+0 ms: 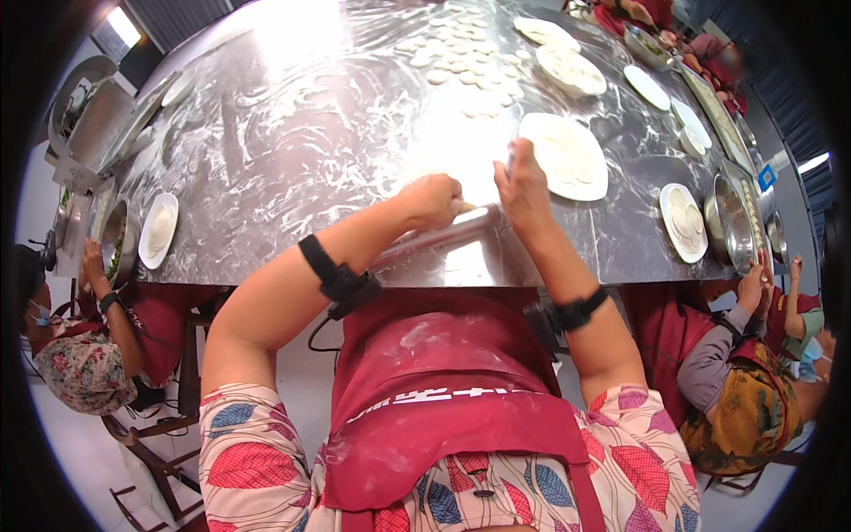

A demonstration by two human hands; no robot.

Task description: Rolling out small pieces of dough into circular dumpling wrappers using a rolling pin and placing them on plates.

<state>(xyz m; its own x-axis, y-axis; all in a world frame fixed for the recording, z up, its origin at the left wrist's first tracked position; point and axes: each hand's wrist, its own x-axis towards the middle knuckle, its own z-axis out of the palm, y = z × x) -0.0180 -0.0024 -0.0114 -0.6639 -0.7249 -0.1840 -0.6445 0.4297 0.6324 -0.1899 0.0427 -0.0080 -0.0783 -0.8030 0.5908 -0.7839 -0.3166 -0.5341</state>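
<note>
My left hand (433, 201) is curled with its fingers turned down, and a small pale piece of dough (469, 207) shows at the fingertips. Just in front of it, my right hand (525, 189) grips a narrow grey metallic tool (511, 161), mostly hidden by the fingers. A shiny metal cylinder (442, 235) lies slantwise below my hands, near the table's front edge. Right beside my right hand is a white plate (596, 188) holding flat, round dough wrappers (565, 156). Farther back, several flattened dough pieces (459, 56) are spread over the floured table.
The steel table (286, 153) is streaked with flour. More plates of wrappers stand at left (159, 229), right (683, 223) and back right (572, 70). Steel bowls (730, 223) stand at the right end. Co-workers sit on both sides, one hand (93, 263) by a bowl of green filling.
</note>
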